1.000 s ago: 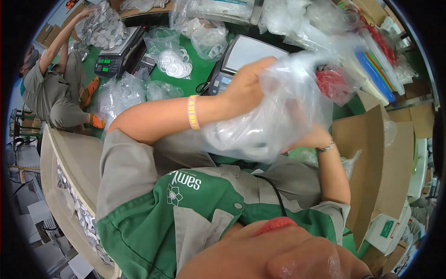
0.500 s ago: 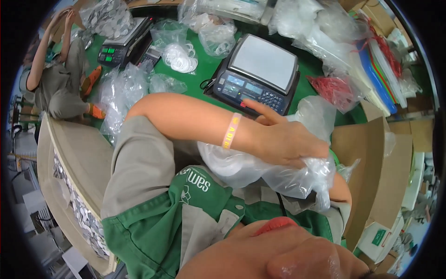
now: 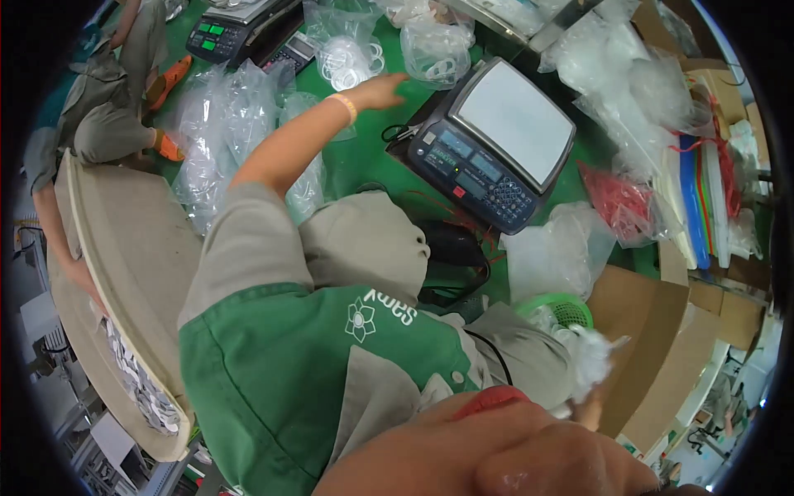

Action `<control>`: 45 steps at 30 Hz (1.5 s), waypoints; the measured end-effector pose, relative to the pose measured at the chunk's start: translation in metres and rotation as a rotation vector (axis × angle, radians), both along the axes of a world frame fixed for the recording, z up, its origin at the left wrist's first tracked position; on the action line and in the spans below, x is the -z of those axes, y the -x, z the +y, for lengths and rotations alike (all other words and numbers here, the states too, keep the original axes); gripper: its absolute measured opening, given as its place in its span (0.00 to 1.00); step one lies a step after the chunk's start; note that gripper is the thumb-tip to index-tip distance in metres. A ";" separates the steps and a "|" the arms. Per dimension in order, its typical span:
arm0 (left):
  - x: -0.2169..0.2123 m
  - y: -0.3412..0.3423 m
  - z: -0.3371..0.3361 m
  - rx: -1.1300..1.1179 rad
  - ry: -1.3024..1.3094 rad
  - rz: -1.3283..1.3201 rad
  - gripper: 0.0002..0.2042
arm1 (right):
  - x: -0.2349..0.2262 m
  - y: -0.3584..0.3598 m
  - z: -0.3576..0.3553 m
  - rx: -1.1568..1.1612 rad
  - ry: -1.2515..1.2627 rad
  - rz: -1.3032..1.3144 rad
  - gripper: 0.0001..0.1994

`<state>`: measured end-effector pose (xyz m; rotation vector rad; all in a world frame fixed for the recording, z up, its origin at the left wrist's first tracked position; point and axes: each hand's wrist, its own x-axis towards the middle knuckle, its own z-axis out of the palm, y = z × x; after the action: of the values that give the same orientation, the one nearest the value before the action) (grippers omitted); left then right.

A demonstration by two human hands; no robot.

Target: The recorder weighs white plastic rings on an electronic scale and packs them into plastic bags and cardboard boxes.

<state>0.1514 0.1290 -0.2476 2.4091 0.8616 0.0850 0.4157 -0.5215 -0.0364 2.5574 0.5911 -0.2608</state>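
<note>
My left arm reaches forward across the green table. My left hand point(image 3: 380, 91), wearing a pink-and-yellow wristband, is open, fingers stretched out and holding nothing. It hovers beside a clear bag of white rings point(image 3: 437, 54); another open bag of white rings point(image 3: 346, 62) lies just beyond it. At my lower right, my right hand point(image 3: 589, 407) shows only in part, below a blurred clear plastic bag point(image 3: 585, 360) with white contents. The hand appears closed on this bag, next to a cardboard box point(image 3: 641, 347) and a green basket point(image 3: 571, 312).
A digital scale point(image 3: 496, 140) stands ahead, with red strips in a bag point(image 3: 620, 202) to its right. Clear bags point(image 3: 236, 124) lie at left, near a second scale point(image 3: 240, 33) and a calculator point(image 3: 291, 54). A cream bin point(image 3: 136, 273) stands left; another person's arm point(image 3: 64, 248) reaches into it.
My left hand has let go of the plastic bag and swung forward and left, past the scale. The bag has moved down to the right with my right hand, uncovering the green basket.
</note>
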 end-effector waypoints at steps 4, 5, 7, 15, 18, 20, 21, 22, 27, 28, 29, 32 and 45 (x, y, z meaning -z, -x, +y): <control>0.112 0.036 0.051 -0.326 0.020 0.294 0.34 | 0.011 -0.013 -0.009 0.237 -0.183 0.265 0.29; 0.117 0.028 0.048 -0.363 0.040 0.371 0.33 | 0.001 -0.007 0.016 0.236 -0.194 0.164 0.28; 0.111 0.012 0.046 -0.374 0.046 0.474 0.33 | -0.005 -0.007 0.039 0.180 -0.282 0.150 0.24; 0.131 0.055 0.033 -0.288 -0.099 0.340 0.23 | -0.007 -0.030 0.176 -0.261 -0.349 0.336 0.21; 0.095 0.091 0.007 -0.143 0.194 0.418 0.18 | 0.011 -0.033 0.183 -0.283 -0.414 0.415 0.20; 0.100 0.135 -0.004 0.013 0.363 0.386 0.15 | 0.019 -0.035 0.189 -0.285 -0.383 0.463 0.20; 0.083 0.131 -0.005 -0.089 0.269 0.344 0.14 | 0.024 -0.036 0.186 -0.275 -0.385 0.459 0.20; 0.052 0.124 -0.007 -0.182 0.174 0.296 0.14 | 0.032 -0.037 0.180 -0.266 -0.382 0.467 0.21; -0.020 0.046 -0.018 -0.071 -0.359 -0.356 0.22 | 0.055 -0.026 0.182 -0.196 -0.385 0.664 0.22; -0.019 0.027 -0.017 0.034 -0.315 -0.377 0.26 | 0.055 -0.023 0.184 -0.177 -0.412 0.658 0.22; -0.011 0.021 -0.014 0.043 -0.322 -0.379 0.26 | 0.053 -0.020 0.186 -0.161 -0.440 0.652 0.21; 0.008 0.008 0.006 -0.072 -0.036 0.445 0.28 | 0.043 -0.006 0.191 -0.308 -0.422 0.567 0.20; -0.277 0.017 -0.164 0.866 -0.110 -0.063 0.07 | -0.070 0.080 0.261 -1.026 -1.215 0.732 0.31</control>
<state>0.1346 -0.0345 0.0294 2.6510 -0.2654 -0.1279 0.3360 -0.2601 0.0335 2.5373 2.8986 -0.5642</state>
